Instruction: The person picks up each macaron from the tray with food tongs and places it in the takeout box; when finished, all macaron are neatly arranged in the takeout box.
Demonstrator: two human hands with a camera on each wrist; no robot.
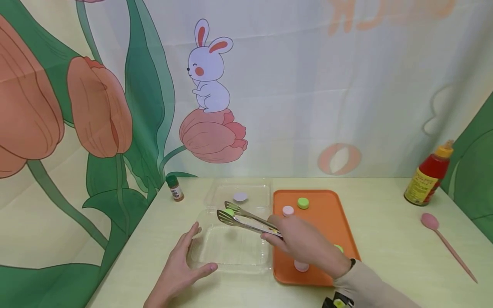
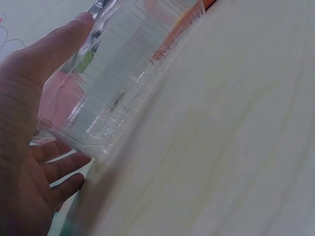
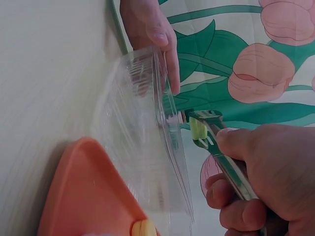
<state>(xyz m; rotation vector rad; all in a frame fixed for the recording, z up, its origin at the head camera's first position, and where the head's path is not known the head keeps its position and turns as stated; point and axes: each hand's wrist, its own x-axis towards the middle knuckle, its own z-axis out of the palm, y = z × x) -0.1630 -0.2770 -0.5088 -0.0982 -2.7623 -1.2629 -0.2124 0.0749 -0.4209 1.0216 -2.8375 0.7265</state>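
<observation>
Pinches a round lime-green macaron [image 1: 230, 211] in silver metal tongs [image 1: 252, 226] gripped by the right hand [image 1: 302, 239], near the twelve-o'clock edge of a clear rectangular plastic box [image 1: 235, 250], spreads the left hand [image 1: 179, 264] loose-fingered at eight o'clock, and risks a drop outside from slack squeezing.

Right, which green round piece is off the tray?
The green piece held in the tongs, above the clear container. The other two visible green pieces lie on the orange tray: one near its far edge, another nearer and partly hidden.
</observation>
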